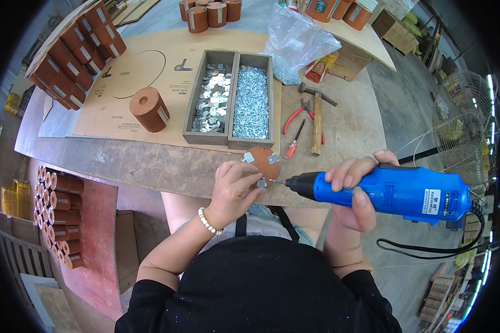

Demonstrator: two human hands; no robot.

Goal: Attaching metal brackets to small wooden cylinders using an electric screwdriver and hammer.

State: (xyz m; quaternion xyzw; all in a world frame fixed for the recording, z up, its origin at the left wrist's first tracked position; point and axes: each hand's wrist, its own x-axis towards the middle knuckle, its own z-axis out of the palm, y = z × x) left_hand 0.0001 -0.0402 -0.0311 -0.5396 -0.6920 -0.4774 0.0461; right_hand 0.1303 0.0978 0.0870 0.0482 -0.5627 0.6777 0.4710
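Observation:
My right hand [356,188] is wrapped round a blue electric screwdriver [394,193], held level with its bit pointing left. The bit tip reaches a small metal plate [261,182] at the near edge of a brown round piece [262,159] by the table's front edge. My left hand [233,186] pinches that plate between thumb and fingers. Two similar metal plates, a left one [248,157] and a right one [273,159], lie on the round face. Whether a screw sits on the bit is too small to tell.
Beyond my hands stand a wooden box of metal plates [212,100] and a box of screws [251,102]. Pliers [295,117], a red-handled screwdriver [294,143] and a hammer [316,125] lie to their right. A brown cylinder [150,110] stands left; stacked cylinders [66,66] are farther left. A fan [464,114] is at right.

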